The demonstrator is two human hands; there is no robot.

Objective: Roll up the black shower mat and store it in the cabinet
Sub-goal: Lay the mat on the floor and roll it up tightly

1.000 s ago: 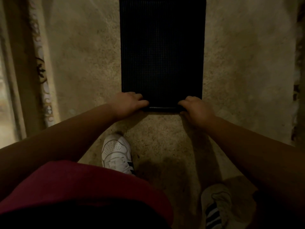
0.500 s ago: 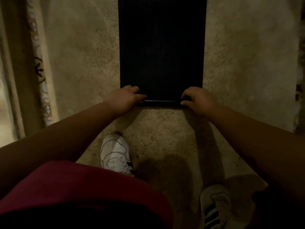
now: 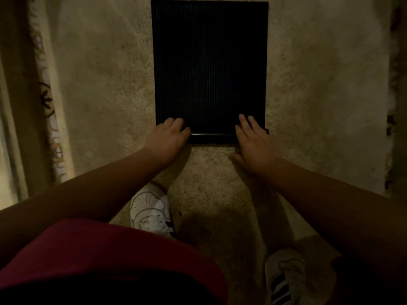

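The black shower mat [image 3: 209, 62] lies flat on a beige carpet, its grid texture facing up. Its near edge is curled into a thin roll [image 3: 211, 135] between my hands. My left hand [image 3: 168, 135] rests on the roll's left end with fingers curled over it. My right hand [image 3: 253, 139] lies on the roll's right end, its fingers stretched flat forward onto the mat. The cabinet is not in view.
The beige shaggy carpet [image 3: 319, 95] surrounds the mat. Its patterned border [image 3: 50, 111] runs along the left, with a darker edge [image 3: 394, 106] at the right. My two white sneakers, one [image 3: 152, 210] and the other [image 3: 284, 276], stand just behind the roll.
The mat's near edge has rolled a little farther forward. My right hand went from a curled grip to flat fingers pressing over the roll.
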